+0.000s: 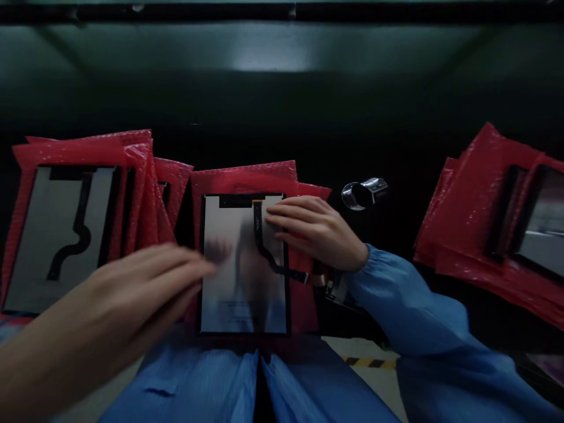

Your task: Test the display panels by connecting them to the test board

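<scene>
A flat silvery display panel (233,276) with a black frame and a black flex cable (263,247) lies on a red bubble-wrap bag (247,176) in front of me. My right hand (315,230) rests on the panel's right edge, fingers stretched flat over the cable. My left hand (132,294) hovers at the panel's left edge, fingers extended and blurred, holding nothing. Blue sleeves cover my arms.
A stack of red bags with another panel (61,235) on top lies at the left. More red bags with panels (497,217) sit at the right. A shiny metal cylinder (365,192) lies behind my right hand. The dark tabletop (282,117) extends behind.
</scene>
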`<action>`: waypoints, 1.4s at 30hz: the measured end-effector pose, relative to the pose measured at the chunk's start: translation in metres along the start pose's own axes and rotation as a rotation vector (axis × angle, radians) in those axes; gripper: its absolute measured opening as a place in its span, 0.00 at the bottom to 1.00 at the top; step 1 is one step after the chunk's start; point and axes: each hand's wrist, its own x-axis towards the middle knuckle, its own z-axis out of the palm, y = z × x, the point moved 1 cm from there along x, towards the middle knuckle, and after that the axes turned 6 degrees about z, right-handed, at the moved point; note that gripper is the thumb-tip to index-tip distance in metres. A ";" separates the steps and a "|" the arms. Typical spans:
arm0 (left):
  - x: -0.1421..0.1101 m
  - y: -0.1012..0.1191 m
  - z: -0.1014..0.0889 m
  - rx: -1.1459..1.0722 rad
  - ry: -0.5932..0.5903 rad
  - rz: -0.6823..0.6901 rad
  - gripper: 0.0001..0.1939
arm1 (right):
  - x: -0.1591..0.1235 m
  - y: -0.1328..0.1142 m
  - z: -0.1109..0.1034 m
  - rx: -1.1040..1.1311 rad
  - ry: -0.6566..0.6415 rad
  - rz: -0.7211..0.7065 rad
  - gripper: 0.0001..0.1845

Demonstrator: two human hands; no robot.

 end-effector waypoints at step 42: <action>0.104 -0.069 0.049 0.079 0.056 0.156 0.12 | -0.001 -0.047 0.023 -0.302 -0.079 0.042 0.20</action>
